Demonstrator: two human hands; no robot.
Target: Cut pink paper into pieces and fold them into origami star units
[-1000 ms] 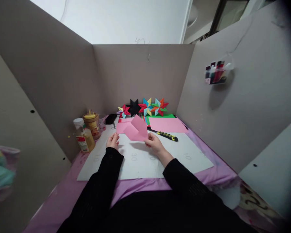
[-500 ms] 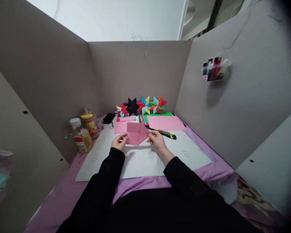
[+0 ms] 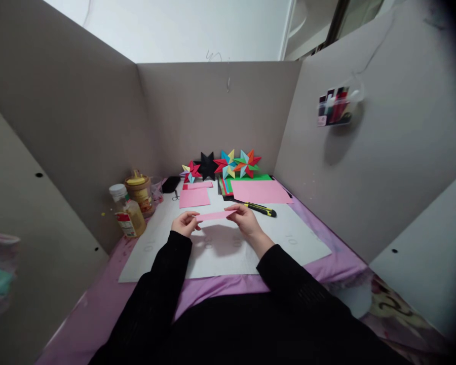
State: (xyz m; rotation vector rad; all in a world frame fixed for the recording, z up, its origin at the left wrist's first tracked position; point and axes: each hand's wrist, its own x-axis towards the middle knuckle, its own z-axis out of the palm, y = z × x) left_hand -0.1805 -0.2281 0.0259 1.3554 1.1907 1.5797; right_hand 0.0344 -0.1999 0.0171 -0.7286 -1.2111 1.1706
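Observation:
A folded piece of pink paper [image 3: 214,216] is held up above the white board, seen now as a narrow strip, tilted almost edge-on. My left hand [image 3: 185,223] pinches its left end between thumb and fingers. At the right end, my right hand [image 3: 244,219] grips it the same way. The paper's shadow falls on the white board [image 3: 220,261] below, which carries pencilled numbers. Behind my hands lie a pink paper square [image 3: 194,198] and a larger pink sheet [image 3: 261,192]. A black and yellow box cutter [image 3: 264,210] rests just beyond my right hand.
Several folded paper stars [image 3: 207,166] stand along the back wall. On the left are a bottle with a white cap [image 3: 127,212], a brown jar [image 3: 140,195], small scissors [image 3: 176,196] and a black object [image 3: 171,184]. Grey panels enclose the table on three sides.
The pink paper has tilted from facing me, with its folded flaps showing, to nearly edge-on. My left hand has shifted slightly left; both hands still hold the paper.

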